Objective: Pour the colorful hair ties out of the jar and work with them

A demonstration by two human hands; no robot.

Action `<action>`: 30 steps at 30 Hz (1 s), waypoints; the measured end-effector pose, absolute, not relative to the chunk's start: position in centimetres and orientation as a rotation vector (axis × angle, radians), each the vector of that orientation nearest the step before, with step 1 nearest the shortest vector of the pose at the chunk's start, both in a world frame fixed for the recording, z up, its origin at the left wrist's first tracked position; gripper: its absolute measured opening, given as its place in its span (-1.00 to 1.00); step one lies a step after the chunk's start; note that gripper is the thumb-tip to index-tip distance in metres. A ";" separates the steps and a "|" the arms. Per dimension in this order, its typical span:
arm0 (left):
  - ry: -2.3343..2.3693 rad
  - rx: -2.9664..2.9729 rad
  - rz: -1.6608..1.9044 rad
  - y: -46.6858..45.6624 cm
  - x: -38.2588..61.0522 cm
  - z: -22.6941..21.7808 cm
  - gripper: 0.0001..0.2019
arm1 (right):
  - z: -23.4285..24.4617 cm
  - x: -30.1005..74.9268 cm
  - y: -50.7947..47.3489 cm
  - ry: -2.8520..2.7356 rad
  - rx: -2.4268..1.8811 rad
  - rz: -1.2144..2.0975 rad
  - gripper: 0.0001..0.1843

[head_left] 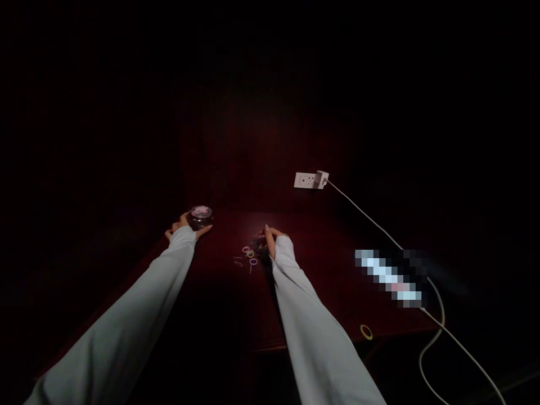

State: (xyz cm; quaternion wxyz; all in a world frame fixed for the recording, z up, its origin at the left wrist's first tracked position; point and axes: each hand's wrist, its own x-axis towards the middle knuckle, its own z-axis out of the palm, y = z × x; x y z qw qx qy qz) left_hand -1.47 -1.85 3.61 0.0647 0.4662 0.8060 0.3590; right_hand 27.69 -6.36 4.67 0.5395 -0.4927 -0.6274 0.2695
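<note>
Loose pile of small thin bands and pastel rings | on dark red wooden tabletop, at the side of my right hand | right fingers bent, I cannot tell if they pinch anything | my left hand: fingers clamped around round transparent jar with pink-patterned lid, left of the pile

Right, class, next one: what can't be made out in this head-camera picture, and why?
All in the head view:
What the right hand holds, if anything: too small and dark against the small pile.
What is inside the jar: too dark, and partly covered by the left hand.
The bright patch: blurred into square blocks.
Where the white cable ends: cut off by the bottom edge.
</note>
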 end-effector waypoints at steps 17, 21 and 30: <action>1.937 2.227 1.737 -4.8 6.8 2.5 -0.25 | 7.5 27.7 -10.0 -1.841 -1.351 0.118 -0.68; 1.423 2.748 1.250 -5.8 10.0 0.3 -0.34 | 7.7 32.0 -17.2 -1.626 -1.367 -0.060 -0.55; 1.438 2.703 0.867 -5.1 9.1 -1.8 -0.06 | -3.5 44.5 -23.0 -1.401 -2.024 -0.476 -0.09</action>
